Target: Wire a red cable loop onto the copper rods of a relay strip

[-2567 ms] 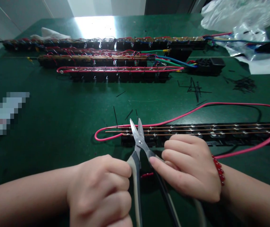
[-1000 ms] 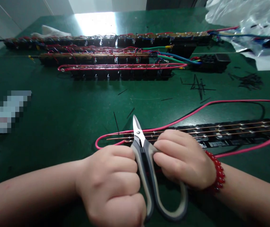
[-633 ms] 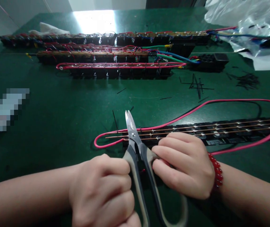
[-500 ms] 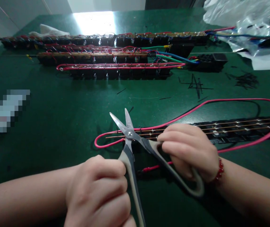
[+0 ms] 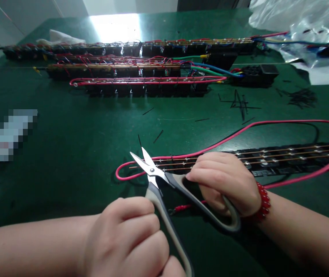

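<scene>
You had both hands on the scissors (image 5: 164, 184). Your left hand (image 5: 129, 238) was curled into a tight fist round the nearer grey handle, fingers fully closed. Your right hand (image 5: 224, 182) gripped the other handle loop, fingers folded down over it, with a red bead bracelet (image 5: 264, 200) at the wrist.

The scissors were open: handles spread apart between your hands, blades parted in a narrow V, tips pointing up and left, just ahead of your left knuckles. The blades sat over the left end of the black terminal strip (image 5: 282, 161) that ran off to the right from under your right hand. Whether the blades touched the copper wires on it, I couldn't tell.

The pink wire (image 5: 268, 125) looped round that strip, its left bend just beyond the blade tips. A short red lead end (image 5: 183, 207) lay between your hands, below the right handle.

Further out ahead of both hands: several finished wired strips (image 5: 141, 82) in rows on the green mat (image 5: 66, 154). Black wire offcuts (image 5: 241, 104) were scattered ahead of your right hand, clear plastic bag (image 5: 291, 19) far right.
</scene>
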Demonstrator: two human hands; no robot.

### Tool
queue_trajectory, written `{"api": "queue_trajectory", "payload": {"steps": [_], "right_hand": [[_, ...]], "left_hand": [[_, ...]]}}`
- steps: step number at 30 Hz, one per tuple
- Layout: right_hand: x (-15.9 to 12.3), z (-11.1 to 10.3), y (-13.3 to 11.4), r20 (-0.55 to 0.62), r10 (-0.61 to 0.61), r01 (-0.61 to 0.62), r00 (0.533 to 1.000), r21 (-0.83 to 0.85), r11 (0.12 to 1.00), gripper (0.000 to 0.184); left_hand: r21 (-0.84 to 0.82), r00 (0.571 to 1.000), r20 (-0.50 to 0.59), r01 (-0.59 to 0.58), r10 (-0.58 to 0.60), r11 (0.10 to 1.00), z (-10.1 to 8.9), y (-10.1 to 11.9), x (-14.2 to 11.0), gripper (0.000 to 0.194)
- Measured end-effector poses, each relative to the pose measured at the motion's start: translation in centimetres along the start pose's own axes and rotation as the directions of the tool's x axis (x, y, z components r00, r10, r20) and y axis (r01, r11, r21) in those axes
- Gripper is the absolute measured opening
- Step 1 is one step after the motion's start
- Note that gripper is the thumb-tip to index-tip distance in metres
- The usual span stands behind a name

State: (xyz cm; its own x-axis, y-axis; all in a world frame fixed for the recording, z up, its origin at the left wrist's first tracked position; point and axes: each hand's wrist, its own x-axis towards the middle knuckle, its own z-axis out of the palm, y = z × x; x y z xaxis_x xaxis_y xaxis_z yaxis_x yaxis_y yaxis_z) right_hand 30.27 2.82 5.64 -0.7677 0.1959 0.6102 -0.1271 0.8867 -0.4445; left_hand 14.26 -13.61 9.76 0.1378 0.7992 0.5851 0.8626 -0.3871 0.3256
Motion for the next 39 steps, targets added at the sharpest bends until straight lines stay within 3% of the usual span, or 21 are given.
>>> {"api": "queue_trajectory", "payload": {"steps": [5,9,16,23,28,30,32,34,35,37,39], "right_hand": [[0.4,0.3,-0.3,0.033,-0.025,0.025,0.999,0.01,1.0,0.013],[0.6,0.3,-0.4,0.072,-0.03,0.026,0.997,0.053,0.998,0.029],[1.0,0.1,-0.8,0.11,0.099,-0.118,0.989,0.18,0.976,0.04],[1.2,0.4,-1.3,0.102,0.146,-0.164,0.984,0.203,0.965,0.041],[1.3,0.4,-1.9,0.129,0.147,-0.167,0.981,0.17,0.971,0.042],[1.4,0.6,-2.1,0.145,0.137,-0.157,0.98,0.135,0.978,0.042],[1.4,0.7,-2.2,0.159,0.125,-0.142,0.979,0.1,0.985,0.041],[1.3,0.9,-2.1,0.138,0.116,-0.127,0.984,0.074,0.989,0.039],[1.3,1.0,-1.9,0.117,0.111,-0.119,0.987,0.061,0.991,0.038],[1.2,1.1,-1.7,0.074,0.109,-0.111,0.991,0.03,0.993,0.036],[1.1,1.2,-1.5,0.052,0.115,-0.116,0.992,0.01,0.993,0.035]], "left_hand": [[-0.032,0.996,0.086,-0.014,0.017,0.999,-0.1,-0.5,0.0,0.028],[-0.044,0.996,0.086,-0.018,0.021,0.999,0.0,-0.5,-0.2,0.025],[-0.101,0.989,0.143,-0.031,0.045,0.994,0.0,-0.8,-0.1,0.035],[-0.189,0.997,0.061,-0.029,0.042,0.982,0.8,-0.6,-0.4,0.034],[-0.194,0.997,0.066,-0.011,0.024,0.981,1.2,-0.8,-0.7,0.034],[-0.208,0.996,0.042,-0.065,0.075,0.976,1.5,-1.3,-0.4,0.034],[-0.234,0.949,-0.088,-0.316,0.303,0.92,1.9,-2.1,0.2,0.04],[-0.21,0.953,-0.028,-0.3,0.301,0.931,2.1,-3.0,1.1,0.043],[-0.221,0.913,-0.044,-0.405,0.406,0.887,2.2,-3.4,1.6,0.043],[-0.205,0.855,0.017,-0.505,0.519,0.839,2.2,-4.1,2.3,0.041],[-0.179,0.851,0.038,-0.51,0.524,0.841,2.2,-4.4,2.7,0.041]]}}
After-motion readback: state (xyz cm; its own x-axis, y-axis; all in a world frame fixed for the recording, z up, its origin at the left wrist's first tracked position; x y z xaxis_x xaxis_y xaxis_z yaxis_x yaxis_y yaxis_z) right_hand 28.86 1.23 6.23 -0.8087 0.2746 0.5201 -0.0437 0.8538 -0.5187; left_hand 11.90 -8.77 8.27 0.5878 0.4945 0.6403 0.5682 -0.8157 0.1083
